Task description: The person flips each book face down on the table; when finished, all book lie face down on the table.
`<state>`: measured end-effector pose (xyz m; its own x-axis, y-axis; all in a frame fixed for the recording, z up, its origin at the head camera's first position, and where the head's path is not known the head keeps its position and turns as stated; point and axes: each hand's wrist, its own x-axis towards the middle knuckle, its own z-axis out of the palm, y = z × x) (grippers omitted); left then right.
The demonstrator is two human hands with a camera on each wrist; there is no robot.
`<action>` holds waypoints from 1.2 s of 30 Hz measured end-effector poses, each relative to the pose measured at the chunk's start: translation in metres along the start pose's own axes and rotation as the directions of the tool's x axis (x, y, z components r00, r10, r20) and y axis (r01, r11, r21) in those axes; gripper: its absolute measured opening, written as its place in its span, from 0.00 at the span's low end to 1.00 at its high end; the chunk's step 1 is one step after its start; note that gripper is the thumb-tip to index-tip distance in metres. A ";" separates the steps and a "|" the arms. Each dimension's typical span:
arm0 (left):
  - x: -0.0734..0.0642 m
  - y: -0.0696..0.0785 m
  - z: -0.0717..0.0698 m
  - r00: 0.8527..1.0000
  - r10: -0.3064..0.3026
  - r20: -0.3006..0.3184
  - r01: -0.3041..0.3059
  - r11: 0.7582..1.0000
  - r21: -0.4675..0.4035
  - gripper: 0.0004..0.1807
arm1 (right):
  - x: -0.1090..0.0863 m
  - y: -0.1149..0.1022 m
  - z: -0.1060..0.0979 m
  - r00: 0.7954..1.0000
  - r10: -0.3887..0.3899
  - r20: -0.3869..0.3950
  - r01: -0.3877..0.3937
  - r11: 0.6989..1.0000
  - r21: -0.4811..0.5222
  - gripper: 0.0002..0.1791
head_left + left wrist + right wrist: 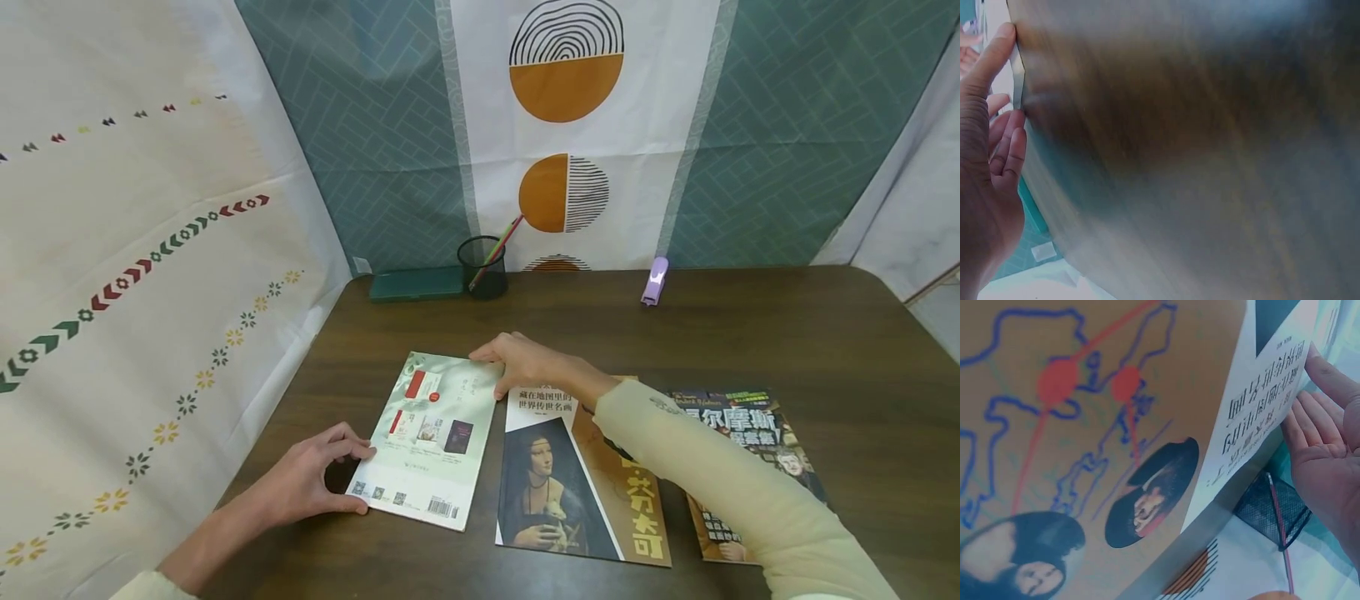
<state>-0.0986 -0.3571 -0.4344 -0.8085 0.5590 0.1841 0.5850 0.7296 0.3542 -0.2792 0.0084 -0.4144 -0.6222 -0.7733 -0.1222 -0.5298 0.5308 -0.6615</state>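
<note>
A pale green magazine (423, 442) lies back cover up on the table, with small book pictures and a barcode on it. At its left edge is my left hand (318, 471), thumb near the lower left corner and fingertips higher along the edge. In the left wrist view, the thumb and fingers of that hand (994, 144) are spread along the edge. My right hand (525, 367) spans the upper right corner, fingertips at the top edge and thumb at the right side. Under the right forearm lies a brown and white painting book (555, 500), partly covered by the sleeve.
Farther right, a dark comic-style book (738, 425) is partly hidden by the right sleeve. Along the back stand a black mesh pen cup (487, 279) with pencils, a green case (416, 284) and a purple stapler (655, 281). Patterned cloths hang behind the wooden table (862, 400).
</note>
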 end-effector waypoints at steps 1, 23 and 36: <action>-0.001 0.002 0.001 1.000 0.005 -0.002 -0.005 1.000 -0.009 0.32 | 0.000 0.000 0.000 1.000 -0.001 0.003 0.001 1.000 0.001 0.44; -0.007 0.010 0.009 0.998 0.040 -0.040 -0.043 0.997 -0.058 0.31 | 0.003 0.001 -0.003 0.999 0.032 0.007 -0.033 0.996 0.087 0.42; -0.007 0.007 0.009 1.000 0.022 -0.023 -0.023 0.999 -0.029 0.33 | 0.000 0.006 0.002 0.999 0.039 -0.037 -0.035 0.994 0.106 0.40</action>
<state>-0.0882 -0.3518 -0.4415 -0.7966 0.5659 0.2125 0.6012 0.7047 0.3768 -0.2816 0.0105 -0.4195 -0.6632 -0.7388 -0.1203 -0.4438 0.5175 -0.7316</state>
